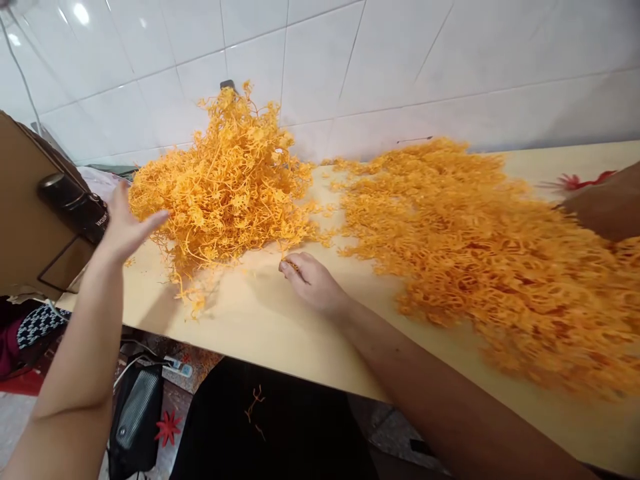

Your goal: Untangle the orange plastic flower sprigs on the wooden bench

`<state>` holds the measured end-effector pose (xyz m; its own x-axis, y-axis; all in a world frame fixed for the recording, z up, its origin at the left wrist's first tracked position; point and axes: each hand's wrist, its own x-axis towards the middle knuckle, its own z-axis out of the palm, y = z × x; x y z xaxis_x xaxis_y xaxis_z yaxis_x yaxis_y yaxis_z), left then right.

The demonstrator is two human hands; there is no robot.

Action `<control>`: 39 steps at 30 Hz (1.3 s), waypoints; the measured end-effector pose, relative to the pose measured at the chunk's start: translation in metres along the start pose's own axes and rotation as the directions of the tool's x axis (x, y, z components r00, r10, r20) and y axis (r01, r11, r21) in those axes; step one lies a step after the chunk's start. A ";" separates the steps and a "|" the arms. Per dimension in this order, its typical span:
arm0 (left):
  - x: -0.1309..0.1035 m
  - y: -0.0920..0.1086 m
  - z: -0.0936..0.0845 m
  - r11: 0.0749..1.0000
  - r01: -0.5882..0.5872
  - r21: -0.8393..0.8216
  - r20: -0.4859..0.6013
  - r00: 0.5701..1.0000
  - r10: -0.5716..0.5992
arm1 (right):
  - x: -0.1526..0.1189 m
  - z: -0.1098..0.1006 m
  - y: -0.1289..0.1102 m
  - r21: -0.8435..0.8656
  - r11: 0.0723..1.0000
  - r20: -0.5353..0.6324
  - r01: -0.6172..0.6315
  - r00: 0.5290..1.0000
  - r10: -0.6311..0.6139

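Note:
A tall heap of orange, spidery branching pieces [230, 180] stands on the table against the tiled wall. At its left side is my left hand [125, 223], fingers stretched up and thumb spread toward the heap. Whether its fingertips touch the strands is hard to see. My right hand [315, 283] is closed just in front of the heap's lower right edge, above the bare wood. A bit of an orange piece [293, 265] shows between its thumb and fingers. The rest of what it holds is hidden in the palm.
A wide, flatter orange pile [475, 240] spreads across the right of the pale table [280, 333]. A black vacuum flask [75, 203] and a cardboard box [25, 200] flank the left. Below lie a power strip [177, 367], a black bag [137, 413] and a red flower-shaped piece [168, 427].

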<state>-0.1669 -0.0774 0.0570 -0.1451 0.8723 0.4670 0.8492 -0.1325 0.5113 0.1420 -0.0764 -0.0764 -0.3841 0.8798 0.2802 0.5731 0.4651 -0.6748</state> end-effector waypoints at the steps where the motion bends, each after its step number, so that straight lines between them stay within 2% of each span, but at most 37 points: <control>1: 0.009 0.013 0.014 0.998 -0.014 0.061 0.058 0.998 0.011 | 0.000 0.000 0.000 0.000 1.000 -0.002 0.000 1.000 0.000; 2: 0.019 0.022 0.029 0.996 -0.018 0.085 0.090 0.996 0.011 | 0.000 0.000 0.000 0.002 1.000 -0.004 0.003 1.000 -0.003; 4: 0.042 0.029 0.057 0.998 0.029 0.064 0.067 0.997 -0.034 | -0.001 -0.001 0.001 0.014 1.000 -0.016 0.012 1.000 -0.012; 6: 0.063 0.019 0.077 0.988 0.156 -0.003 0.064 0.986 -0.155 | -0.003 -0.003 0.003 0.028 1.000 -0.028 0.013 1.000 -0.012; 8: 0.074 0.000 0.085 0.950 0.301 -0.088 0.120 0.949 -0.290 | -0.005 -0.004 0.005 0.040 0.999 -0.040 0.010 0.999 -0.009; 10: 0.075 -0.019 0.086 0.924 0.342 -0.169 0.162 0.935 -0.316 | -0.006 -0.006 0.006 0.057 0.998 -0.050 0.023 0.999 -0.020; 12: 0.068 -0.030 0.086 0.911 0.288 -0.294 0.147 0.956 -0.254 | -0.006 -0.006 0.006 0.070 0.996 -0.052 0.047 0.998 -0.044; 15: 0.055 -0.035 0.090 0.863 0.204 -0.461 0.139 0.978 -0.156 | -0.007 -0.006 0.003 0.061 0.996 -0.030 0.073 0.997 -0.071; 21: 0.040 -0.025 0.109 0.800 0.179 -0.573 0.239 0.970 -0.046 | -0.012 -0.009 -0.001 0.107 0.990 0.025 0.091 0.995 -0.095; 27: 0.033 -0.003 0.119 0.754 0.260 -0.603 0.423 0.906 0.026 | -0.016 -0.010 -0.001 0.127 0.986 0.099 0.108 0.988 -0.121; 29: 0.037 0.002 0.122 0.738 0.297 -0.606 0.486 0.873 0.048 | -0.016 -0.010 -0.001 0.145 0.986 0.133 0.085 0.986 -0.105; 31: 0.046 0.001 0.124 0.714 0.312 -0.627 0.505 0.861 0.067 | -0.016 -0.011 -0.002 0.168 0.984 0.155 0.059 0.984 -0.085; 34: 0.066 -0.014 0.124 0.705 0.294 -0.645 0.454 0.890 0.045 | -0.013 -0.013 -0.002 0.192 0.979 0.130 0.069 0.987 -0.095; 39: 0.095 -0.043 0.106 0.841 0.233 -0.488 0.415 0.910 -0.011 | -0.009 -0.013 0.004 0.224 0.973 0.025 0.055 0.998 -0.062</control>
<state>-0.1630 0.0613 0.0028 0.0690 0.9904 0.1201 0.4327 -0.1382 0.8909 0.1568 -0.0812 -0.0724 -0.4366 0.8466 0.3044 0.3743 0.4786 -0.7942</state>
